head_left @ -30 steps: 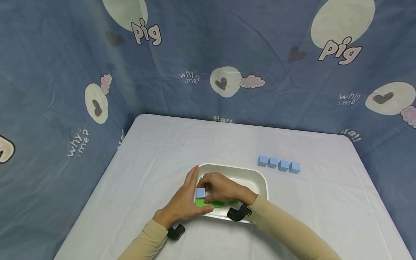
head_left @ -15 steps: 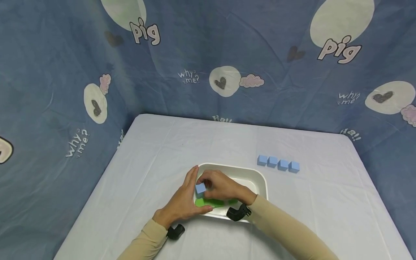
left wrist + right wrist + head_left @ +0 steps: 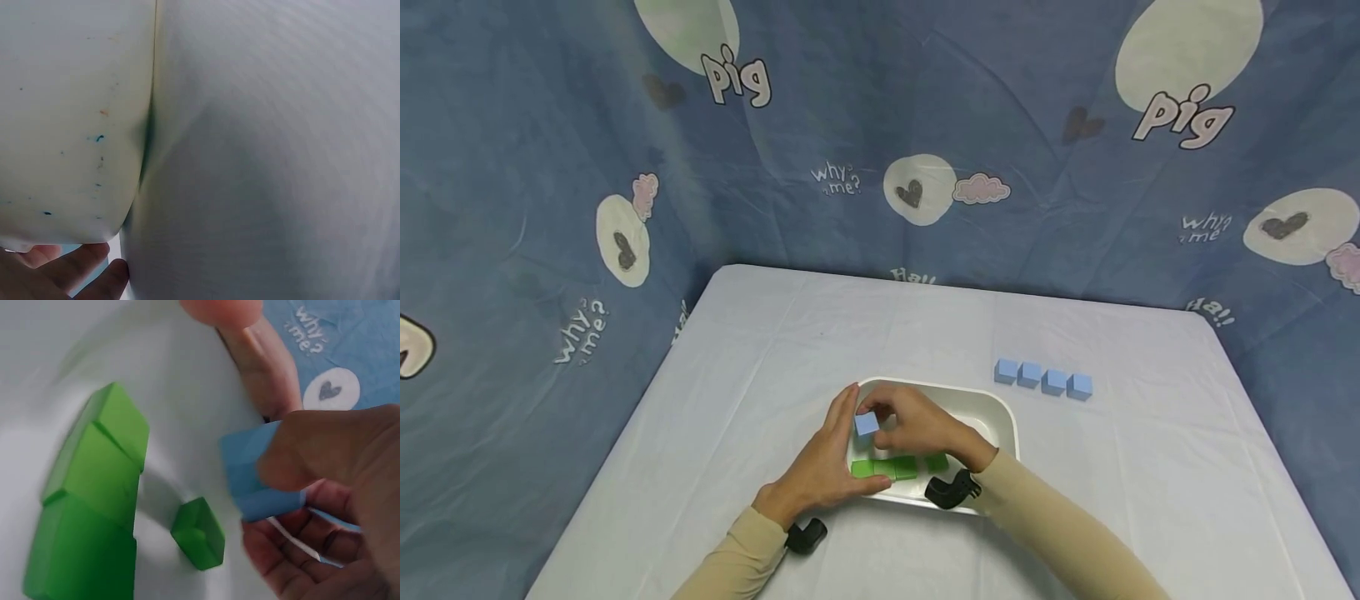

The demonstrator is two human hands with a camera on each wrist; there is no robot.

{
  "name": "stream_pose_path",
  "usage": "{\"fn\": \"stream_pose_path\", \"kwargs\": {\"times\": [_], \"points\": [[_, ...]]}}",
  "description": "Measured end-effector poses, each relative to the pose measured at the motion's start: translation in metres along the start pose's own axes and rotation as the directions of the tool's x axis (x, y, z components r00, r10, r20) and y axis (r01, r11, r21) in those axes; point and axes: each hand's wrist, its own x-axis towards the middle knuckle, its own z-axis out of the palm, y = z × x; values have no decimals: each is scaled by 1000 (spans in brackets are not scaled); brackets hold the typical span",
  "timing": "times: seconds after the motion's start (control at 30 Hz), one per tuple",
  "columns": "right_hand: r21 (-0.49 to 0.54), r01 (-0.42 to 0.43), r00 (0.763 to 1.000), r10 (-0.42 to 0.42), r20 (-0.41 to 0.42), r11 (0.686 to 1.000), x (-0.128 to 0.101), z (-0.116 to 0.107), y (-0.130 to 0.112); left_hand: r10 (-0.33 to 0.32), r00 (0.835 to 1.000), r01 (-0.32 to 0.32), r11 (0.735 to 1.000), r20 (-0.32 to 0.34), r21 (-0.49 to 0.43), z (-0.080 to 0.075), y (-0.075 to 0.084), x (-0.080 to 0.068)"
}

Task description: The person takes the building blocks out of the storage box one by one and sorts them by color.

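My right hand pinches a light blue cube and holds it above the left end of a white tray. The right wrist view shows this blue cube between the thumb and fingers. A row of green cubes lies along the tray's near side, and in the right wrist view the green cubes lie below the held cube, with one small green piece apart from them. My left hand rests with straight fingers against the tray's left rim. The left wrist view shows the tray wall.
Several blue cubes stand in a row on the white tablecloth to the right behind the tray. Blue printed fabric walls in the table at the back and both sides.
My right hand has lifted the blue cube off the green cubes and moved it slightly back. The green row now shows in full. My left hand has stayed at the tray.
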Motion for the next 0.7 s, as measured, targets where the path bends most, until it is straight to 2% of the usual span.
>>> {"fn": "stream_pose_path", "kwargs": {"times": [0.23, 0.7], "points": [[56, 4, 999, -2, -42, 998, -2, -12, -7, -3, 1000, 3, 1000, 2, -1, 0, 0, -1], [133, -34, 990, 52, -132, 991, -21, -45, -10, -58, 998, 58, 998, 5, -7, 0, 3, 1]]}}
